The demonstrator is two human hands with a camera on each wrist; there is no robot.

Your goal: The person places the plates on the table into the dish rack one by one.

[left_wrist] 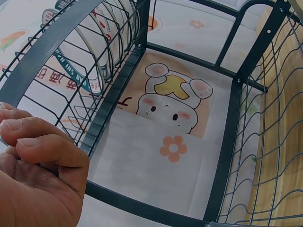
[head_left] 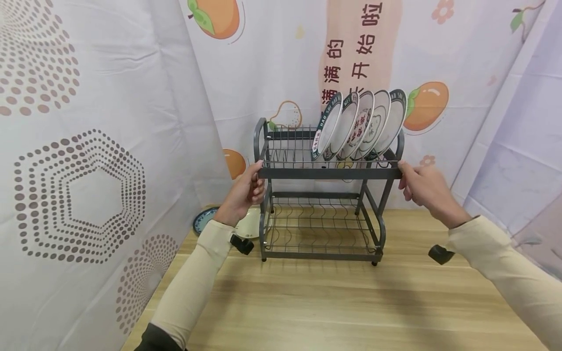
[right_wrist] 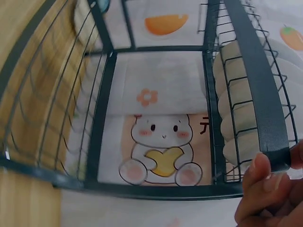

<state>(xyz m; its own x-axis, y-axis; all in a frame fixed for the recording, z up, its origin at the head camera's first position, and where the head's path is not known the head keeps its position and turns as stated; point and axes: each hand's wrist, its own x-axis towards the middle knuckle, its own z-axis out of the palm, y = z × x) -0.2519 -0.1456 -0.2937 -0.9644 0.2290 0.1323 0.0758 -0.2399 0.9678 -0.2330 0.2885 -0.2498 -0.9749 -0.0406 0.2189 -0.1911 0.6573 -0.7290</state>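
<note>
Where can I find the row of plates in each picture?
Head: row of plates, upper half, right of centre.
Left wrist: row of plates, upper left.
Right wrist: row of plates, right side, partly hidden.
Shared landmark: dark, flat upper front bar, seen in all three.

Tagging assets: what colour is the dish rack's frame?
The dish rack frame is dark grey, clearest in the head view.

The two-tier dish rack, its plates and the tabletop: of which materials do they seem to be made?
Dish rack: probably painted metal, dark grey; slim bars and thin bent wires suggest it.
Plates: likely glazed ceramic, white and smooth with printed lettering, though melamine is possible.
Tabletop: wood or wood-look laminate, pale with grain streaks; I cannot tell which.
</note>
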